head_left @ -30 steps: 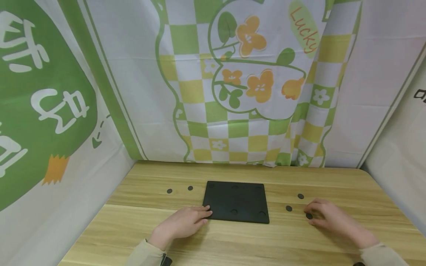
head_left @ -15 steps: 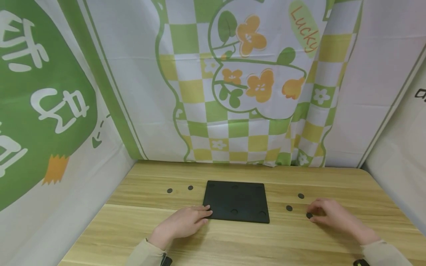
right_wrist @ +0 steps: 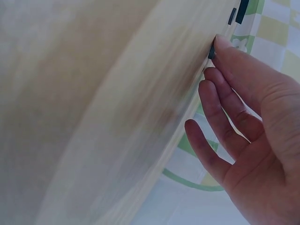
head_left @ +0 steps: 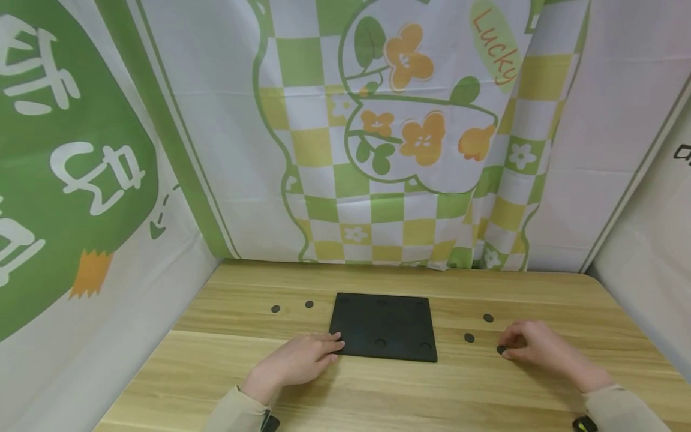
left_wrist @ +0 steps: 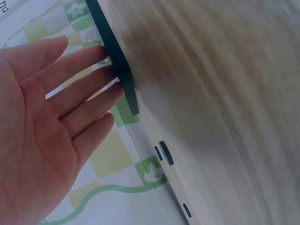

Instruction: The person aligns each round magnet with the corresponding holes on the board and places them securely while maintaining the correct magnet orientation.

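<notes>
A thin black rectangular board (head_left: 402, 324) with several shallow round marks lies flat on the wooden table. Straight fingers of my left hand (head_left: 299, 362) rest on its near left corner; in the left wrist view those fingertips meet the board's edge (left_wrist: 115, 51). Off to the right, my right hand (head_left: 542, 354) pinches a small black disc (head_left: 501, 350) between thumb and index finger, down at the tabletop. The right wrist view shows this disc edge-on (right_wrist: 211, 50) by the thumb tip, with the other fingers loosely bent below.
Two more black discs (head_left: 469, 338) (head_left: 488, 318) lie between the board and my right hand or just behind it. Left of the board are another two discs (head_left: 276, 309) (head_left: 309, 304). A patterned curtain (head_left: 388, 234) hangs along the table's back edge, with cloth walls on both sides.
The right hand has shifted slightly right, and its thumb and index finger have drawn in on the disc. My left hand and the board have stayed put.
</notes>
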A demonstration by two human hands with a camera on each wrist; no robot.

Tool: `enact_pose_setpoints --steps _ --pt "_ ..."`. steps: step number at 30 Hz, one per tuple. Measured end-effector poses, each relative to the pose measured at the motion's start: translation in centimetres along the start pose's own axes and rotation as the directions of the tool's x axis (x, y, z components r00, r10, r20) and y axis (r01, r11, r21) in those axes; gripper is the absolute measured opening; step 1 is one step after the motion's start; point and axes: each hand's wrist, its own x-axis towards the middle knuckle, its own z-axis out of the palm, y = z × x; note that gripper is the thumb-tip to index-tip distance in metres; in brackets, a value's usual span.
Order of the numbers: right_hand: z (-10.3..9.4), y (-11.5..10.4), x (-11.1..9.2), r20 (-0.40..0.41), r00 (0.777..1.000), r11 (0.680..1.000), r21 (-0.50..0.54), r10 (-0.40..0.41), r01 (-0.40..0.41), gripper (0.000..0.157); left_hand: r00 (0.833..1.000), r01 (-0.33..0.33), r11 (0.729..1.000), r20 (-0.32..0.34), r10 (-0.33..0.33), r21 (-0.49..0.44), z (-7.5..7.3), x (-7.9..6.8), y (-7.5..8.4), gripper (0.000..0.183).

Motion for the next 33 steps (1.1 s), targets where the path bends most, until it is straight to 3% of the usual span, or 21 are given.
enact_pose_setpoints --steps 6,15,33 --pt "-0.3 -0.2 0.1 0.003 1.000 0.999 -0.045 0.007 -0.007 0.014 1.000 -0.010 1.000 -0.008 0.010 -0.011 -0.1 -0.1 0.2 0.036" --pt "-0.2 0.2 0.4 0.029 1.000 0.999 0.040 -0.004 0.003 0.014 1.000 -0.001 1.000 0.001 0.001 -0.010 -0.1 0.0 0.1 0.037" --pt "-0.1 1.0 0.7 0.027 0.999 0.997 0.073 -0.039 0.037 0.012 1.000 0.003 1.000 0.002 -0.003 -0.009 0.1 0.0 -0.1 0.037"
